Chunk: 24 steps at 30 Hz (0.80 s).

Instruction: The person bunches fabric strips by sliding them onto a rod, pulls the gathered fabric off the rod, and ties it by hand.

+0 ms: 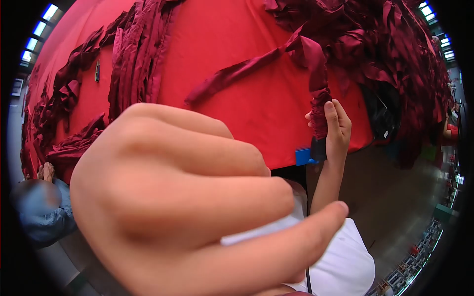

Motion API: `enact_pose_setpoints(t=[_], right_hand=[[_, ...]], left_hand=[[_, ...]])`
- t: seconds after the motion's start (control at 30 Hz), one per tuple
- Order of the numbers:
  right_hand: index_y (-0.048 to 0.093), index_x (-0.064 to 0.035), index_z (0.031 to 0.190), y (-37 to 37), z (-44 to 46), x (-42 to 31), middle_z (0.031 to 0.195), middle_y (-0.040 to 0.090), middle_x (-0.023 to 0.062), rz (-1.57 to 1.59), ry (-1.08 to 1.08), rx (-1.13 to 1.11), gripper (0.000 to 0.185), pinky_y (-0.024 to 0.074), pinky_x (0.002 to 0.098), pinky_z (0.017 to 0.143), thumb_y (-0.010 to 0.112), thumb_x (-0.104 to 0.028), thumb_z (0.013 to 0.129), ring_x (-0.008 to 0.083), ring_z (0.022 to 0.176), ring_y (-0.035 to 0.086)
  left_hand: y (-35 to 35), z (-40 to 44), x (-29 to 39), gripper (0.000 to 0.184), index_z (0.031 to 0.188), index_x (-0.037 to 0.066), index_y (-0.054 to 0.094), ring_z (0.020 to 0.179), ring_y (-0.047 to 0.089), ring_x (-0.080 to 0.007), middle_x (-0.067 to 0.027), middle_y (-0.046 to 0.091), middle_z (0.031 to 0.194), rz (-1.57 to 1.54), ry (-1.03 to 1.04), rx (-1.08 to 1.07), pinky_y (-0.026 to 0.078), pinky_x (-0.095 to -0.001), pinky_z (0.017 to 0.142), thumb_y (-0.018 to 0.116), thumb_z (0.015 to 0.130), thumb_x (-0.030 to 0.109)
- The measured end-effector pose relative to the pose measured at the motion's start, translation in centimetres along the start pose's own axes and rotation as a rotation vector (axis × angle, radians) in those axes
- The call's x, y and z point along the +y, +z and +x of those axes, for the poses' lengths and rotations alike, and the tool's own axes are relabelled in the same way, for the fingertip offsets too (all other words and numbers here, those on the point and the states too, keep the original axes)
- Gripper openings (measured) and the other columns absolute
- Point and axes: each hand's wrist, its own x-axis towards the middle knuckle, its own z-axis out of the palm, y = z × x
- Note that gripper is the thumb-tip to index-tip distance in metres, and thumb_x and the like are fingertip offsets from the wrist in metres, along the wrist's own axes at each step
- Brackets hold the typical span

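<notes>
My left hand [182, 197] is very close to the camera, its back showing. Its index finger stretches right while the other fingers curl inward; the palm side is hidden, and I cannot make out what it holds, if anything. On the right, my right hand [338, 123] is closed around a gathered maroon fabric strip [318, 116] near the cloth's edge. A black end piece [318, 149] hangs below the gathers. The strip runs up and joins a flatter length lying on the red cloth [217, 44].
Maroon fabric heaps [345, 44] lie at upper right, with long folded strips [138, 54] at upper left. A small dark tool [97, 71] rests between strips. Black material [382, 111] and a blue object [302, 157] are near the edge. Another person [44, 207] is at lower left.
</notes>
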Motion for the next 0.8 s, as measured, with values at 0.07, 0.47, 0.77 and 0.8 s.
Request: enact_pose_setpoints(t=[0.07, 0.47, 0.77, 0.8], right_hand=[[0.062, -0.0006, 0.095, 0.1, 0.0, 0.0, 0.078, 0.064, 0.0029, -0.002, -0.001, -0.012, 0.033, 0.0517, 0.0229, 0.061, 0.055, -0.031, 0.103, 0.0093, 0.071, 0.066], [0.060, -0.0014, 0.093, 0.3, 0.0, -0.2, 0.077, 0.064, 0.0027, 0.014, -0.024, 0.001, 0.031, 0.0515, 0.0226, 0.060, 0.054, -0.030, 0.104, 0.0096, 0.071, 0.066], [0.060, -0.0022, 0.092, 0.4, -0.1, -0.3, 0.077, 0.064, 0.0024, 0.003, -0.002, 0.011, 0.031, 0.0510, 0.0228, 0.060, 0.054, -0.030, 0.104, 0.0094, 0.070, 0.066], [0.060, -0.0022, 0.092, 0.3, -0.1, -0.2, 0.077, 0.064, 0.0024, 0.001, 0.000, 0.010, 0.031, 0.0510, 0.0228, 0.060, 0.054, -0.030, 0.104, 0.0094, 0.070, 0.066]], left_hand=[[-0.2, -0.5, -0.2, 0.038, 0.098, 0.007, 0.078, 0.055, 0.067, -0.0145, -0.0042, 0.069, 0.067, 0.009, -0.045, -0.109, 0.050, -0.0211, 0.045, 0.062, 0.094, 0.042], [-1.6, 0.4, -1.7, 0.037, 0.098, 0.005, 0.077, 0.053, 0.067, -0.0157, -0.0056, 0.069, 0.064, -0.091, 0.004, -0.170, 0.050, -0.0232, 0.044, 0.066, 0.092, 0.039], [-1.7, -0.4, -1.9, 0.035, 0.099, 0.005, 0.076, 0.053, 0.067, -0.0171, -0.0062, 0.068, 0.065, -0.106, -0.046, -0.209, 0.049, -0.0242, 0.043, 0.067, 0.092, 0.038], [-1.7, -0.5, -2.0, 0.035, 0.099, 0.005, 0.076, 0.053, 0.067, -0.0172, -0.0063, 0.068, 0.065, -0.109, -0.051, -0.213, 0.049, -0.0243, 0.043, 0.067, 0.092, 0.037]])
